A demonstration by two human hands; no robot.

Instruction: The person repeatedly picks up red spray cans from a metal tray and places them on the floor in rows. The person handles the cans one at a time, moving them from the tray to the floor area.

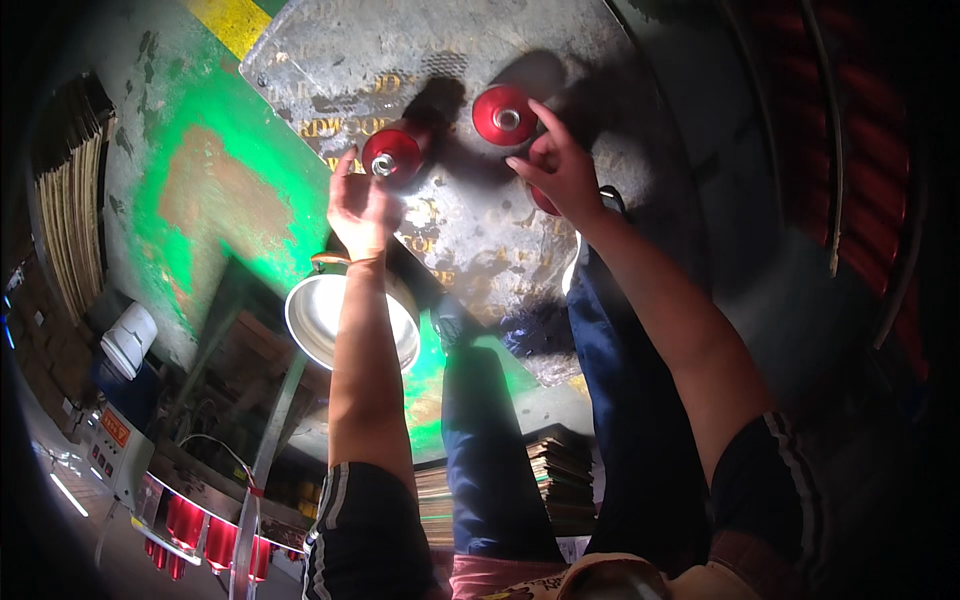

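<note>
Two red metal bottles with bare silver necks show from above over a worn grey printed sheet. The left bottle (402,148) is beside my left hand (358,218), whose blurred thumb and fingers are apart close to its neck. The right bottle (490,112) lies within the curve of my right hand (568,175). That index finger reaches the bottle's edge, and the thumb is spread below it. Beneath my right hand, another red piece (543,202) is mostly hidden. Whether my fingertips press on either bottle is hard to see.
The printed sheet (340,50) lies on a green-and-grey floor. A bright white, pan-shaped round thing (312,318) sits under my left forearm. Stacked flat sheets (70,220) stand at left. A white bucket (130,340), a control box (112,455) and hanging red bottles (222,543) are lower left.
</note>
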